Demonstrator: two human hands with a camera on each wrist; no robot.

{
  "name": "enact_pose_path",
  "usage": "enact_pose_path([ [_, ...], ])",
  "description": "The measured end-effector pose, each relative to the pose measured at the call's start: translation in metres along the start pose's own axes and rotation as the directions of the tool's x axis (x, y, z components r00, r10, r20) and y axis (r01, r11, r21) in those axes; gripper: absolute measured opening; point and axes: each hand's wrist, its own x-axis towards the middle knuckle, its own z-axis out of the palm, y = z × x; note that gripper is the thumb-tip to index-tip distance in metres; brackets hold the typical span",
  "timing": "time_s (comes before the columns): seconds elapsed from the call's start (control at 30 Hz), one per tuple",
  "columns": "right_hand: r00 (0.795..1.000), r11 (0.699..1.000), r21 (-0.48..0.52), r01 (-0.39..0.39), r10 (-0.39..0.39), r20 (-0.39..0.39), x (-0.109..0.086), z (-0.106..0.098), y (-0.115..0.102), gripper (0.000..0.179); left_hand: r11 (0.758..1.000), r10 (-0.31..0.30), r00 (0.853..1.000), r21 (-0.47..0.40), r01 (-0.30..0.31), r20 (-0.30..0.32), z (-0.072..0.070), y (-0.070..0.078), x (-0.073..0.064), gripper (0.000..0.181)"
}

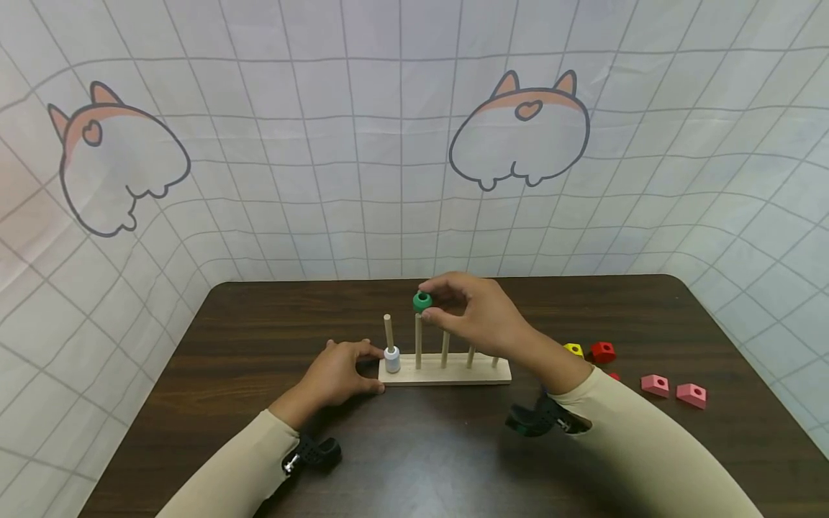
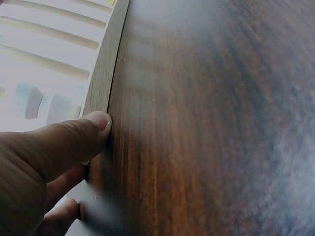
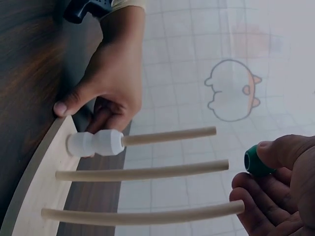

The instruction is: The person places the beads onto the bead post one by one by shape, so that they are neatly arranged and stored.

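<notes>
Between its thumb and fingers my right hand [image 1: 482, 309] pinches a green bead [image 1: 422, 302] with a hole through it. In the head view the bead is just above the tip of the second peg [image 1: 418, 342] from the left. My left hand [image 1: 337, 373] grips the left end of the wooden peg board [image 1: 447, 374], its thumb [image 2: 83, 130] at the front edge. White beads [image 3: 96, 143] are stacked at the bottom of the leftmost peg [image 3: 170, 135]. The other pegs in sight are bare, and my right hand hides some of their tops.
To the right on the dark wooden table [image 1: 440, 446] lie a yellow block [image 1: 573, 350], a red block [image 1: 603, 352] and two pink blocks [image 1: 655, 385]. Another red piece is partly hidden by my right arm. A grid-patterned curtain [image 1: 363, 144] hangs behind the table.
</notes>
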Motion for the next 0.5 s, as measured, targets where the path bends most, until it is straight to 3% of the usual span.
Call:
enact_pose_path([
  [0.5,1.000,1.000,0.014,-0.015,0.015,0.022,0.009,0.016,-0.015,0.036,1.000,0.000,1.000,-0.017,0.000,0.006,-0.001,0.001,-0.001,0.051],
])
